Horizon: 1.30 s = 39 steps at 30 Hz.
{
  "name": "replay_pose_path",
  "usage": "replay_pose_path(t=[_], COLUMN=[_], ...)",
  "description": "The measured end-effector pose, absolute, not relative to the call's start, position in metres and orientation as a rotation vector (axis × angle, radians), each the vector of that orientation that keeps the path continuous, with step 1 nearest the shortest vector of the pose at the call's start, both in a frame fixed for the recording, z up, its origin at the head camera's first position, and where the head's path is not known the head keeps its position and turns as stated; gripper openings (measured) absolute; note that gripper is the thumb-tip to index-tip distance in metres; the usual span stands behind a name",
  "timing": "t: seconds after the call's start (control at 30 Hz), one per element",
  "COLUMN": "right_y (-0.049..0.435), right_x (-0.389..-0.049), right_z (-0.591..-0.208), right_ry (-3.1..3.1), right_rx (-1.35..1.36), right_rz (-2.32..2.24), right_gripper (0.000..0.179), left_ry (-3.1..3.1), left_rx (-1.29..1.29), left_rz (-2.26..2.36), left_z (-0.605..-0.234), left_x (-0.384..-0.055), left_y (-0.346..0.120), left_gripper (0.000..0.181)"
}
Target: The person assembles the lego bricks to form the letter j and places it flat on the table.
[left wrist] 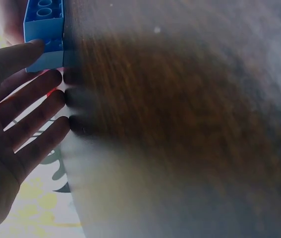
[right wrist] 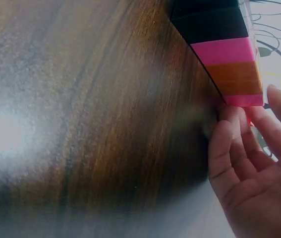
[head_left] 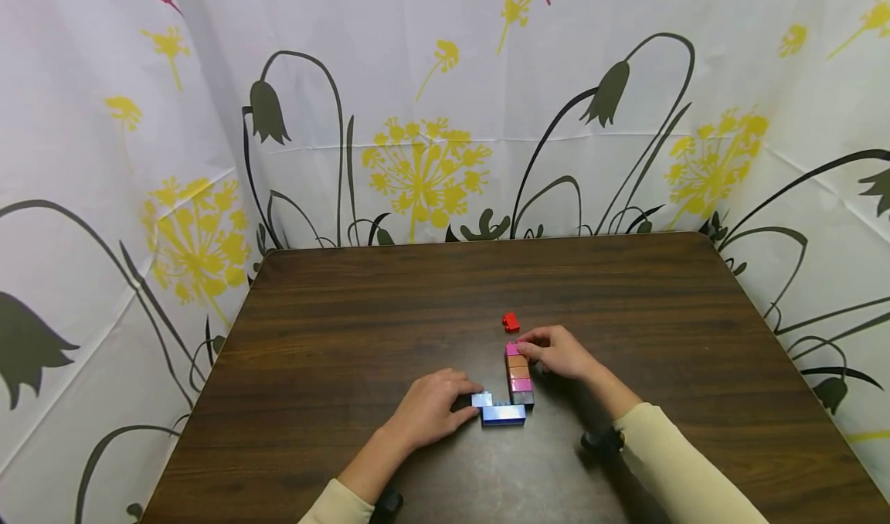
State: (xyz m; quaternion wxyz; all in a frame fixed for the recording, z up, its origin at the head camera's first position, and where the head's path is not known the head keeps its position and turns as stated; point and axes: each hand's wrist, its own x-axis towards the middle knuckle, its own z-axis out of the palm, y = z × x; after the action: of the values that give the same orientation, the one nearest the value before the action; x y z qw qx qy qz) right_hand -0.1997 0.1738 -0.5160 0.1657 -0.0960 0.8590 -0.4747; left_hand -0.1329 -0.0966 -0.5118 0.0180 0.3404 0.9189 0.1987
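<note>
A row of toy building bricks (head_left: 518, 372) lies on the table, running pink, orange, pink and black from far to near. My right hand (head_left: 562, 352) holds the pink brick (head_left: 512, 348) at its far end with thumb and index finger; its other fingers curl beside the table in the right wrist view. Just in front of the black brick (head_left: 521, 397) lies a long blue brick (head_left: 504, 415), studs toward the row. A light blue brick (head_left: 481, 399) sits at its left end, and my left hand (head_left: 433, 405) pinches this between thumb and index finger, the other fingers spread.
Beyond the row, a small red brick (head_left: 511, 322) lies on its side, close to the right hand's fingertips. Dark wood-grain covers the table (head_left: 334, 315). A flower-printed white curtain (head_left: 459, 60) hangs behind its far edge and along both sides.
</note>
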Motion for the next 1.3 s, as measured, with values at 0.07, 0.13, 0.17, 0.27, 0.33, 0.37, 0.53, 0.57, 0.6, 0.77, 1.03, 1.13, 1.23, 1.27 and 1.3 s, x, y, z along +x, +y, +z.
replay_pose_path(t=[0.07, 0.13, 0.17, 0.27, 0.33, 0.37, 0.53, 0.57, 0.6, 0.77, 1.03, 1.13, 1.23, 1.27, 1.3], right_y=[0.175, 0.175, 0.175, 0.176, 0.176, 0.177, 0.175, 0.174, 0.173, 0.168, 0.164, 0.163, 0.162, 0.162, 0.161], right_x=[-0.201, -0.204, -0.205, -0.211, -0.215, -0.217, -0.225, -0.226, -0.227, -0.231, -0.232, -0.231, -0.231, -0.231, -0.231], right_z=[-0.516, -0.517, -0.517, -0.518, -0.520, -0.521, -0.523, -0.522, -0.521, -0.518, -0.518, -0.517, -0.517, -0.516, -0.516], right_ry=[2.458, 2.520, 2.575, 2.774, 2.888, 2.922, 2.968, 2.961, 2.953, 2.937, 2.974, 2.973, 2.965, 2.963, 2.961], right_rx=[-0.274, -0.298, -0.331, -0.474, -0.588, -0.637, -0.774, -0.794, -0.814, -0.915, -0.904, -0.878, -0.834, -0.824, -0.815], right_rz=[-1.371, -1.373, -1.356, -1.249, -1.140, -1.083, -0.743, -0.681, -0.623, -0.429, -0.425, -0.448, -0.466, -0.474, -0.484], right_gripper=[0.028, 0.025, 0.024, 0.020, 0.021, 0.023, 0.040, 0.044, 0.047, 0.045, 0.026, 0.025, 0.024, 0.025, 0.025], left_ry=[2.855, 2.857, 2.858, 2.860, 2.862, 2.862, 2.866, 2.866, 2.865, 2.861, 2.873, 2.873, 2.872, 2.871, 2.872], left_rx=[1.058, 1.060, 1.062, 1.067, 1.066, 1.066, 1.067, 1.067, 1.066, 1.063, 1.065, 1.057, 1.053, 1.051, 1.051], left_rz=[0.618, 0.617, 0.615, 0.611, 0.607, 0.607, 0.605, 0.605, 0.605, 0.596, 0.578, 0.579, 0.587, 0.590, 0.592], left_z=[-0.512, -0.512, -0.512, -0.512, -0.512, -0.512, -0.512, -0.512, -0.512, -0.514, -0.514, -0.513, -0.513, -0.513, -0.513], left_x=[-0.133, -0.133, -0.133, -0.133, -0.132, -0.132, -0.131, -0.131, -0.131, -0.132, -0.131, -0.130, -0.130, -0.130, -0.130], left_y=[-0.096, -0.096, -0.096, -0.096, -0.096, -0.096, -0.096, -0.096, -0.096, -0.095, -0.096, -0.097, -0.097, -0.097, -0.097], left_gripper=[0.030, 0.030, 0.031, 0.031, 0.032, 0.032, 0.031, 0.031, 0.031, 0.032, 0.032, 0.032, 0.031, 0.031, 0.031])
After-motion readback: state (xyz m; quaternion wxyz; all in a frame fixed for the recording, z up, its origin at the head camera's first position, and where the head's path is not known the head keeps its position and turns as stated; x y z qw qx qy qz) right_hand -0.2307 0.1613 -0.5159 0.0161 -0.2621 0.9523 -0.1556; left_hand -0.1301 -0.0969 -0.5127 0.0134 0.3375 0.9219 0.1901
